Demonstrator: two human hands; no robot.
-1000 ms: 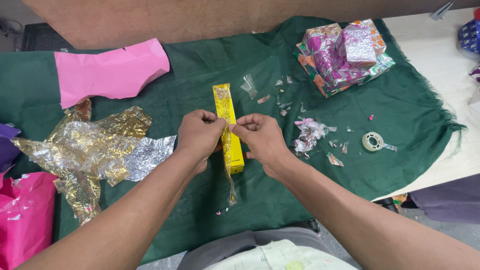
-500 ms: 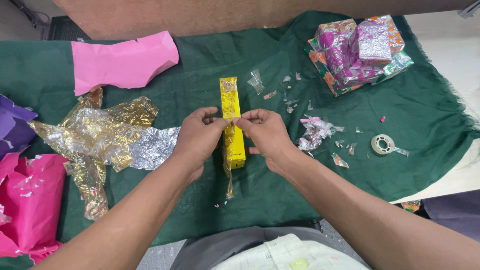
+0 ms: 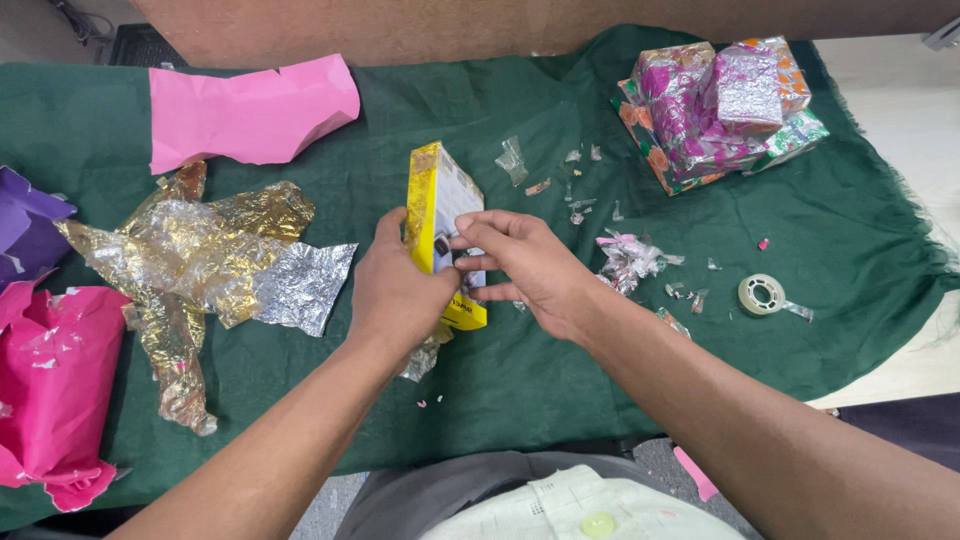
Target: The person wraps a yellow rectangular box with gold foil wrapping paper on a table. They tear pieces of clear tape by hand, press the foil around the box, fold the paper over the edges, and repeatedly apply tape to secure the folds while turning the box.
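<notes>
A yellow and white carton box (image 3: 436, 205) stands tilted on edge at the middle of the green cloth (image 3: 520, 390). My left hand (image 3: 395, 290) grips its yellow side from the left. On the box's white face my right hand (image 3: 525, 262) rests with the fingertips pinching at a small dark spot. A scrap of silver foil (image 3: 422, 357) hangs below my left hand, under the box.
Crumpled gold and silver foil (image 3: 205, 260) lies to the left, with pink paper (image 3: 250, 112) behind it and magenta foil (image 3: 50, 390) at the left edge. Wrapped shiny parcels (image 3: 715, 105) sit at the back right. A tape roll (image 3: 762, 294) and torn scraps (image 3: 630, 258) lie right.
The box lay flat with its narrow yellow side up; now it is tipped up on edge, showing its white face. Both hands shifted with it and the view moved closer.
</notes>
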